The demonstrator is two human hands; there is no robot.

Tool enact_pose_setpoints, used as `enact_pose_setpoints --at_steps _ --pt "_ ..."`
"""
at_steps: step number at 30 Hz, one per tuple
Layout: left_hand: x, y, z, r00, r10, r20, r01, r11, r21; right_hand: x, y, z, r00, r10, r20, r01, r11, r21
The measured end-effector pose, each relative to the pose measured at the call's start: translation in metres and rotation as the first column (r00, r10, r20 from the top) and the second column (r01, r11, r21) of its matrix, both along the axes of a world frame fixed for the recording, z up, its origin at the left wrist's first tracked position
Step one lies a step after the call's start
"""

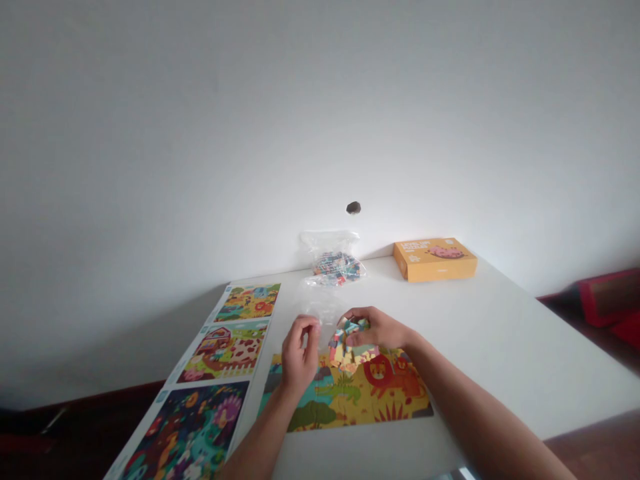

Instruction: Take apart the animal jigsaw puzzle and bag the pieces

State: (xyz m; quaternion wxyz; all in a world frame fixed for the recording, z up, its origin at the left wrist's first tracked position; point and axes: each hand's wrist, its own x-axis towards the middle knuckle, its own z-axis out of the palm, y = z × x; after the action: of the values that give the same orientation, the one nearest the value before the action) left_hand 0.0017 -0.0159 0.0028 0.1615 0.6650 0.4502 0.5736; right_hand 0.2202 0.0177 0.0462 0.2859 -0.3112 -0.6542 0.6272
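My right hand is closed around a clear plastic bag of puzzle pieces, many-coloured and bunched together. To its left, my left hand is pinched, with clear plastic beside its fingertips that seems to be the same bag's loose end. Both hands are over a puzzle lying on the white table, its joined pieces picturing a lion, a crocodile and water on yellow ground. The hands and the bag hide part of its top edge.
Another clear bag of puzzle pieces sits by the wall. A yellow box stands at the back right. Along the table's left side lies a sheet with three printed pictures. The wall has a small hole.
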Motion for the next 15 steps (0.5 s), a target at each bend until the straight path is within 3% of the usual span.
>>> enact_pose_setpoints --at_steps 5,7,11,15 --pt "0.001 -0.005 0.0 0.998 0.053 -0.034 -0.053 0.999 0.003 0.006 -0.01 0.005 0.974 0.214 0.067 -0.215 0.976 0.011" --pt "0.004 -0.008 0.0 0.996 0.035 -0.088 -0.036 0.999 0.0 0.003 -0.013 0.006 0.977 0.202 0.073 -0.205 0.978 0.035" --pt "0.006 -0.012 0.005 0.977 -0.065 -0.201 0.081 0.994 0.074 -0.002 -0.011 -0.002 0.999 -0.01 -0.049 0.008 0.999 -0.046" --pt "0.008 -0.013 0.009 0.944 -0.171 -0.281 0.191 0.981 0.045 -0.01 -0.005 -0.015 0.935 -0.312 -0.167 0.298 0.949 -0.104"
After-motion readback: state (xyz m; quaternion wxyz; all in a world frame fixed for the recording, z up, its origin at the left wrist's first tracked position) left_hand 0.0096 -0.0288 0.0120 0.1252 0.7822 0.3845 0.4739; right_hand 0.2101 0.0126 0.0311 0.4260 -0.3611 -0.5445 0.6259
